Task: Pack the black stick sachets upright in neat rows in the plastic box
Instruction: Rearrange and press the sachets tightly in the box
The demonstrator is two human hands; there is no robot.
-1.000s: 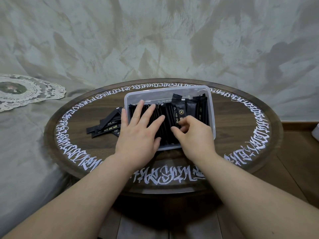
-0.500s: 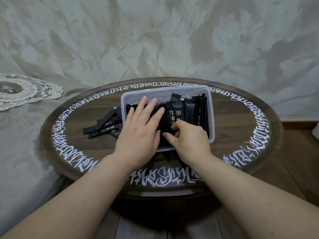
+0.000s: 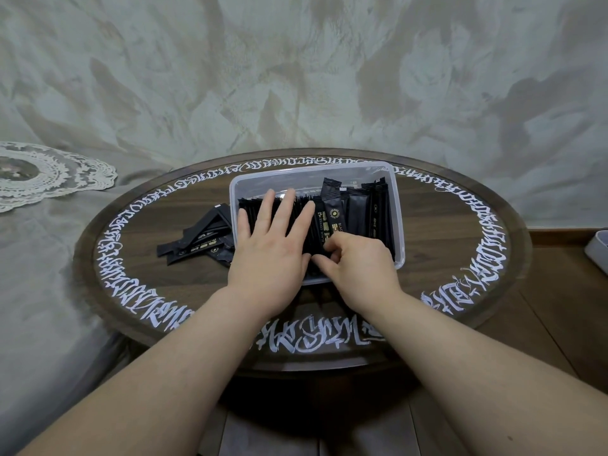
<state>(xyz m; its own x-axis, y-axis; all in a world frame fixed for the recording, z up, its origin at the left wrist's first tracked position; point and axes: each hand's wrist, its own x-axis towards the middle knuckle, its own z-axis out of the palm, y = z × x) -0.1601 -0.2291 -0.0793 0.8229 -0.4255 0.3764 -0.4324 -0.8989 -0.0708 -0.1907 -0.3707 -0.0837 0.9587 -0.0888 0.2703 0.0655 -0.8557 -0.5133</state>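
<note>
Our hands are hiding much of the near sachet rows inside the clear rectangular plastic box, and its near-left wall is covered, so we cannot tell how tidy those rows are. Left of the box, a loose heap of black stick sachets is lying flat on the round dark wooden table with white lettering round its rim. We are laying our left hand flat, fingers spread, over the tops of the packed black sachets standing in the box. Our right hand is curling at the box's near-right side, fingertips pinching the lower end of a sachet. Compared with a second ago, our left hand is reaching further across the box, and our right hand is sitting slightly nearer to it.
</note>
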